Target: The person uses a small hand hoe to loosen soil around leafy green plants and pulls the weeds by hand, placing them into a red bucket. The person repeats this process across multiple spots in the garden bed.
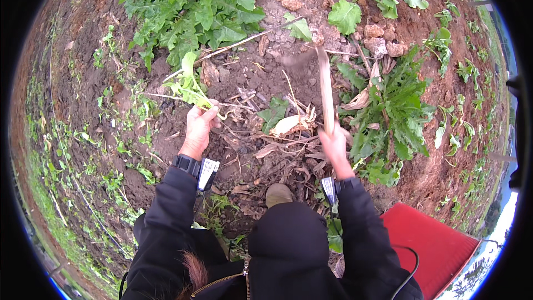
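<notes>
Between the thumb and fingers of my left hand [200, 127] is a pale green leafy seedling [189, 85], its thin root hanging past the fingertips. My right hand [334, 141] is wrapped around the wooden handle [325, 87] of a short hoe-like tool. Motion blurs the tool's dark head [299, 59], which is over the bare soil [266, 71], so its exact shape and contact with the ground cannot be told. A pale, dry plant stub [289, 125] lies among stalk litter between my hands, beside a green leaf [272, 113].
A large bushy leafy plant [200, 12] grows at the far left. Another jagged-leaved plant [402, 108] stands right of the handle. Soil clods [377, 41] and drooping young plants [345, 16] are at the far right. A red ribbed object [424, 241] sits by my right elbow.
</notes>
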`<state>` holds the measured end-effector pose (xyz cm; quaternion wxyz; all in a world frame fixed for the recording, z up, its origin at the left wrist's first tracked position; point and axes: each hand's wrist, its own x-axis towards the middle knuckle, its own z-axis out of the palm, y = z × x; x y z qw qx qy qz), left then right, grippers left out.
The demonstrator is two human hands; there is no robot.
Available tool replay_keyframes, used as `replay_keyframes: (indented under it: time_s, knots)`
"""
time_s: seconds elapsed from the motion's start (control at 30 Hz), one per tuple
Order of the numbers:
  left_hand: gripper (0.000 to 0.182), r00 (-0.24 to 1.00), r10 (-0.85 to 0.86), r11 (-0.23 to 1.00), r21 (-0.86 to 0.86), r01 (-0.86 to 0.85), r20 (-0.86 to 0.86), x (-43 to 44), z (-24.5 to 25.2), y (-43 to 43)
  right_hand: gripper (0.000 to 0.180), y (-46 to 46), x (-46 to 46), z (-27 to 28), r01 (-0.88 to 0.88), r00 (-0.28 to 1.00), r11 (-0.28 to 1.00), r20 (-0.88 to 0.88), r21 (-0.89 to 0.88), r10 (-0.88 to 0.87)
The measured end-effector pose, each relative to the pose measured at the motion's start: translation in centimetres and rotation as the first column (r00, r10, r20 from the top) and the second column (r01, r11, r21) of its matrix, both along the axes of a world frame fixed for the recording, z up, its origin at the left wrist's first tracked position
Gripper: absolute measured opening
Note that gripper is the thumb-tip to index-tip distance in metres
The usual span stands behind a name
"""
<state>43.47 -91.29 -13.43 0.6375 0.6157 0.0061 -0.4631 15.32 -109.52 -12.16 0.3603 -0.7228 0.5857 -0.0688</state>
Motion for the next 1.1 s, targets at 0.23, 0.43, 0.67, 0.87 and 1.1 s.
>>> replay_keyframes:
  time_s: [0.23,0.43,0.67,0.87,1.1]
  knots:
    - [0.014,1.0,0.003,1.0,0.011,-0.003,-0.019,-1.4,-1.5,0.0,0.033,-3.8,2.5,-1.3,-0.074,0.99,0.995,0.113,-0.061,0.08]
    - [0.012,1.0,0.0,1.0,-0.014,0.0,-0.022,-1.6,-1.4,-0.5,0.021,-4.2,2.7,-0.8,-0.543,0.803,0.831,-0.369,-0.126,0.469]
    - [0.013,0.999,-0.022,1.0,-0.002,0.022,0.031,0.0,-1.7,0.0,0.027,-5.3,-6.9,-0.5,0.033,0.999,0.998,0.013,0.052,-0.034]
    - [0.016,0.998,-0.06,0.988,-0.145,0.058,-0.01,-1.5,-1.5,-3.2,0.026,0.4,-4.8,-2.3,0.185,0.951,0.873,0.141,0.452,-0.275]
    - [0.015,0.959,-0.16,0.97,-0.143,0.196,0.233,-2.2,-1.0,-8.8,0.031,-3.5,-1.9,5.3,0.089,0.957,0.996,0.273,0.028,-0.093]
